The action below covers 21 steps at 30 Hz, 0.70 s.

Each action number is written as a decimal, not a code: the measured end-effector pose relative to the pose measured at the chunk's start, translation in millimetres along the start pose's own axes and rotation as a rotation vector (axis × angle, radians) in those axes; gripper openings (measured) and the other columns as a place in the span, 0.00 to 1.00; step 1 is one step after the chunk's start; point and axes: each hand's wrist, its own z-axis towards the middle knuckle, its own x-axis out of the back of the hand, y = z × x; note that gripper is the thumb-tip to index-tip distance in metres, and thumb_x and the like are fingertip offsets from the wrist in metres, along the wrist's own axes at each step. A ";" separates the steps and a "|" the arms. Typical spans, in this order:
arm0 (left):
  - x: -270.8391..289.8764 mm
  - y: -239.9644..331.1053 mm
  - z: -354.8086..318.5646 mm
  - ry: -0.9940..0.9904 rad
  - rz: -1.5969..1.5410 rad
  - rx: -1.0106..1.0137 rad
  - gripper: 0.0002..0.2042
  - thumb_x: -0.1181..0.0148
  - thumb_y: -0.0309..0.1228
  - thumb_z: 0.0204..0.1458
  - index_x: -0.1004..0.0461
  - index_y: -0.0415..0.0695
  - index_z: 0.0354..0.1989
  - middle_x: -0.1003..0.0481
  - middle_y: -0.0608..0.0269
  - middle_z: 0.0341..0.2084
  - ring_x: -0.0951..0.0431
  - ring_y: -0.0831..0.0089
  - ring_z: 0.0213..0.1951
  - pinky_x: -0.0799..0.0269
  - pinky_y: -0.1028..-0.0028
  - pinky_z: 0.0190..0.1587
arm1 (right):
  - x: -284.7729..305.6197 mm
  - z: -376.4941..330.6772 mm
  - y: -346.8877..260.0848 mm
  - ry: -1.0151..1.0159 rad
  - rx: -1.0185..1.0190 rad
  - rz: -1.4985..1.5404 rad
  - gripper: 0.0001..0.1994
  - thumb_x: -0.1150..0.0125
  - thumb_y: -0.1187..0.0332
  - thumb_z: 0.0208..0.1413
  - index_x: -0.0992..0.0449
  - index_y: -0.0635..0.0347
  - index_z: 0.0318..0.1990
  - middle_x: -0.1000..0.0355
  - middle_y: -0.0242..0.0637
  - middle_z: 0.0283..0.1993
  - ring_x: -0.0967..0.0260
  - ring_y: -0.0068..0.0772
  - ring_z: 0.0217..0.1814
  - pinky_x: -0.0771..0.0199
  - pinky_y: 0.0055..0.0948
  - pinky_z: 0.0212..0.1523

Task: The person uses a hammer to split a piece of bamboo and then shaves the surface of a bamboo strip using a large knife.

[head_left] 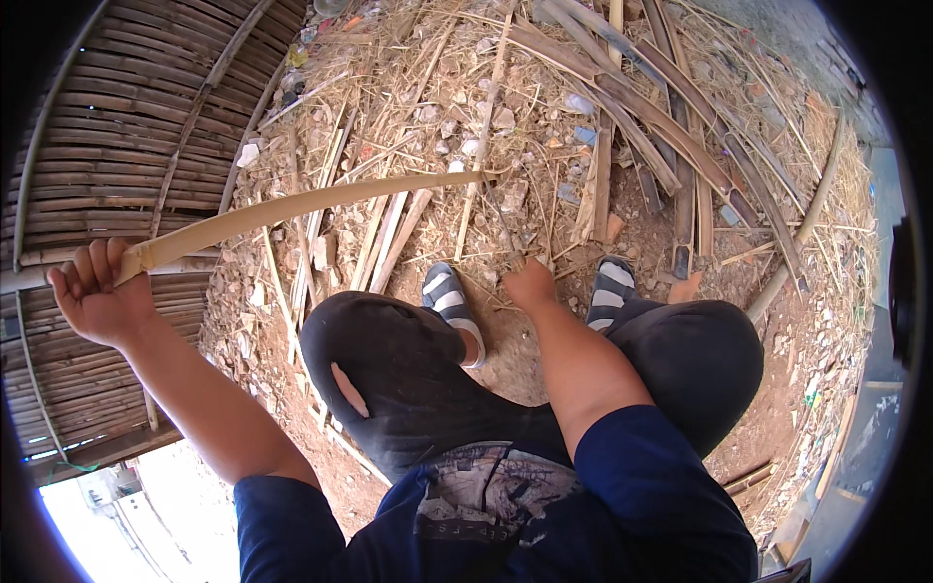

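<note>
Bamboo strip (311,201), long, flat and pale, runs in a gentle bow across the upper left half of the head view, raised above the littered ground (530,364). Its broader end is in the left hand (109,291), which is held far out to the side in front of the slatted wall (136,146); that grip is curled in, pinching the strip between thumb and fingers. The narrower end reaches toward the middle, above the feet. The right hand (532,285) is low between the knees, its grip pressed together around the near end of a thin dark tool (501,220) that slants up toward the strip's narrow end; whether the two touch there cannot be told, and the tool's exact kind is too small to make out. The person sits or squats with knees apart, in a dark blue shirt (661,476) and black trousers (408,389) with a tear at the left knee. The left foot (447,291) and right foot (610,289), in striped grey and white, stand on the bare dirt. Several pale slats (400,238) lie beyond the left knee, near the left foot. Brown split poles (671,126) are heaped loosely at the upper right, among straw (408,73) and scattered stones.
</note>
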 end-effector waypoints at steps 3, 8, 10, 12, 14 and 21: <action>1.7 27.7 -0.2 -0.008 -0.003 -0.053 0.21 0.49 0.32 0.59 0.49 0.54 0.14 0.51 0.71 0.12 0.51 0.76 0.18 0.51 0.73 0.26 | 11.2 -2.0 -6.3 0.067 0.020 0.059 0.21 0.38 0.61 0.47 0.24 0.65 0.47 0.23 0.60 0.45 0.25 0.61 0.50 0.26 0.47 0.53; -6.1 51.2 -4.5 0.040 -0.019 -0.126 0.20 0.50 0.30 0.57 0.50 0.54 0.14 0.51 0.70 0.12 0.52 0.75 0.18 0.52 0.72 0.26 | 35.2 -16.5 -25.2 0.162 -0.009 0.161 0.20 0.39 0.63 0.49 0.25 0.67 0.47 0.24 0.63 0.43 0.26 0.64 0.50 0.27 0.50 0.53; -14.6 55.4 -9.6 0.089 0.011 -0.170 0.20 0.50 0.30 0.57 0.50 0.54 0.14 0.52 0.70 0.13 0.52 0.75 0.18 0.52 0.72 0.25 | 32.9 -14.4 -23.8 0.219 0.030 0.196 0.19 0.38 0.62 0.47 0.24 0.65 0.44 0.23 0.60 0.41 0.25 0.62 0.46 0.26 0.49 0.50; -32.5 43.6 -18.1 0.133 0.002 -0.163 0.20 0.50 0.31 0.59 0.49 0.54 0.15 0.52 0.71 0.13 0.52 0.76 0.18 0.52 0.73 0.25 | 26.3 -6.6 -17.8 0.250 0.012 0.224 0.18 0.38 0.63 0.47 0.23 0.65 0.43 0.22 0.59 0.39 0.24 0.61 0.44 0.25 0.49 0.47; -58.3 26.2 -31.0 0.193 0.047 -0.150 0.20 0.50 0.32 0.60 0.49 0.53 0.16 0.52 0.72 0.13 0.53 0.76 0.18 0.53 0.74 0.24 | 16.3 6.2 -13.3 0.244 -0.054 0.243 0.18 0.39 0.63 0.47 0.23 0.66 0.43 0.22 0.58 0.39 0.23 0.60 0.44 0.25 0.49 0.47; -87.8 -9.9 -52.4 0.225 0.098 -0.093 0.21 0.49 0.36 0.64 0.49 0.52 0.19 0.53 0.72 0.14 0.54 0.77 0.18 0.53 0.73 0.24 | 2.4 21.8 18.7 0.235 -0.413 0.431 0.20 0.39 0.63 0.49 0.23 0.70 0.45 0.23 0.61 0.43 0.23 0.59 0.47 0.25 0.47 0.50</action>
